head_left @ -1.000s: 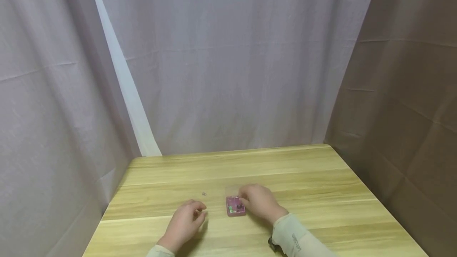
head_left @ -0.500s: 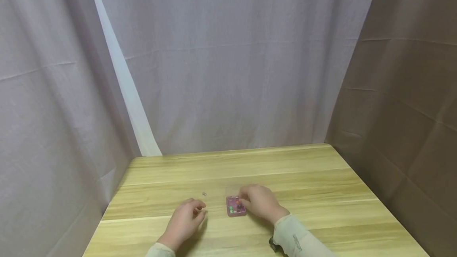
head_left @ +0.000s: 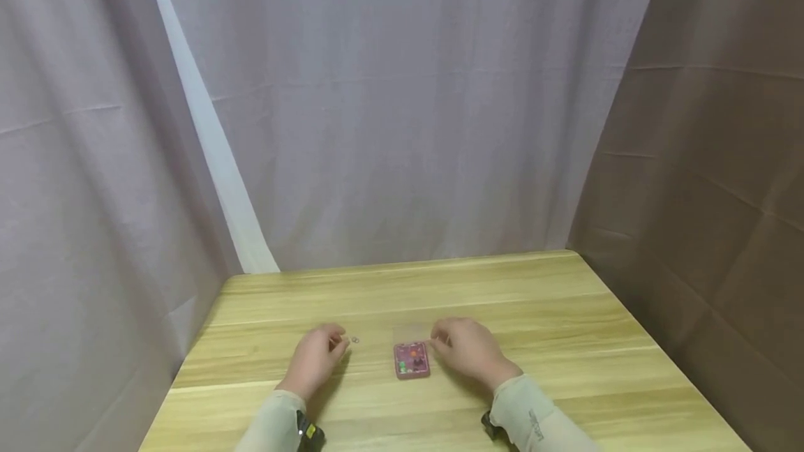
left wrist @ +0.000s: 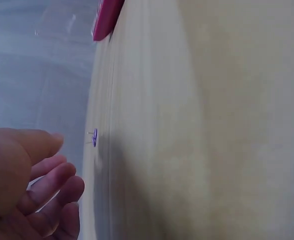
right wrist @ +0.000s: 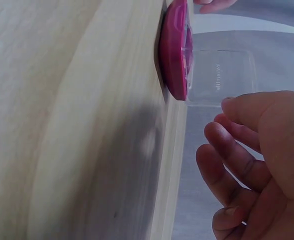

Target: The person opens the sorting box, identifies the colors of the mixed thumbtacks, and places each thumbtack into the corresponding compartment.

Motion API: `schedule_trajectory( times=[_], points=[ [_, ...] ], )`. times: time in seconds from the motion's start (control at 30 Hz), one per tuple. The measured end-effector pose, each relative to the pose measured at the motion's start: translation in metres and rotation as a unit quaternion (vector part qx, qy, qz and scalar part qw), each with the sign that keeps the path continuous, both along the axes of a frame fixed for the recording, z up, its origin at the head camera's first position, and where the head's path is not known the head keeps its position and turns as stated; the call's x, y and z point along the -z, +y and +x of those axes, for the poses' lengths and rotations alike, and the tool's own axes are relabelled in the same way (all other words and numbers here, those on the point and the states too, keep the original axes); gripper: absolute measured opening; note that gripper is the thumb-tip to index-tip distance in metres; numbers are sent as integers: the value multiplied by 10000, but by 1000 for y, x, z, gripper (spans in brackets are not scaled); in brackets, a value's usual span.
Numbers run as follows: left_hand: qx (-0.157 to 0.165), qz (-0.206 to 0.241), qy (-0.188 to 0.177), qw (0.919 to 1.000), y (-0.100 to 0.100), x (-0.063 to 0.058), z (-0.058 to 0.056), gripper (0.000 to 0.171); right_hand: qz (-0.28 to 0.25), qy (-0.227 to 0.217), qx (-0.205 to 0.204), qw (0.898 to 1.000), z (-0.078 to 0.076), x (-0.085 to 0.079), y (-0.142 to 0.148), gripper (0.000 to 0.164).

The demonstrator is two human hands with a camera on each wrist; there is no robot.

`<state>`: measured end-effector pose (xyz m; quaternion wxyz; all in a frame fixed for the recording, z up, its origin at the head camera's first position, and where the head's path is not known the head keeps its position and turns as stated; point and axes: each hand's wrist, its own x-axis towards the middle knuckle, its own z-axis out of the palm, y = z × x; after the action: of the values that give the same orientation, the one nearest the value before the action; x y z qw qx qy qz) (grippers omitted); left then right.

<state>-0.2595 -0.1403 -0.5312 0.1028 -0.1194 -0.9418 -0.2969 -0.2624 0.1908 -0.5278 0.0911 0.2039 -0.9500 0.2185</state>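
Observation:
A small pink compartment box (head_left: 412,372) stands on the table with its clear lid (right wrist: 219,75) raised at the back. Inside it show an orange piece (head_left: 413,353), green pieces (head_left: 403,366) and dark ones. To the left of the box, two small purple studs (left wrist: 94,137) with thin metal pins lie on the wood. My left hand (head_left: 316,358) hovers just left of these studs, fingers loosely bent and nothing held. Beside the box's right edge is my right hand (head_left: 467,349), its fingers relaxed and apart, thumb near the lid, with nothing between them.
The wood-grain table (head_left: 534,298) runs back to grey curtains (head_left: 408,124), which also close off the left side. A darker curtain (head_left: 703,173) hangs along the right. Both wrists carry dark bands, the left one's band (head_left: 309,431) just under the sleeve.
My left hand has moved forward to the purple studs. My right hand has drawn slightly right, off the box. An orange piece now shows in the box that was not visible one second ago.

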Motion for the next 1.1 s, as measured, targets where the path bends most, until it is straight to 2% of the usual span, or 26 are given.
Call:
schedule_trajectory(
  times=[0.1, 0.23, 0.4, 0.5, 0.67, 0.97, 1.1],
  points=[
    [-75, -14, -90, 9999, 0, 1, -8, 22, -22, -56, -5, 10000, 2, -5, 4, 12],
    [-9, -38, -156, 9999, 1, 1, -15, 17, -10, -60, 34, 10000, 3, -9, 5, 10],
    [131, -143, -180, 9996, 1, 2, -22, 8, -53, 48, 61, 10000, 3, -11, 7, 8],
    [290, -195, -317, 9989, 1, 3, -26, 4, -125, 45, 119, 9998, 3, -13, 9, 6],
    [462, -176, -554, 9972, 3, 4, -27, 3, -139, 75, 201, 9997, 4, -16, 11, 4],
    [370, -187, -488, 9979, 5, 6, -28, 11, -138, 90, 269, 9995, 4, -20, 13, 5],
    [354, -102, -328, 9988, 7, 5, -25, 11, -153, 50, 263, 9995, 4, -19, 15, 5]
  ],
)
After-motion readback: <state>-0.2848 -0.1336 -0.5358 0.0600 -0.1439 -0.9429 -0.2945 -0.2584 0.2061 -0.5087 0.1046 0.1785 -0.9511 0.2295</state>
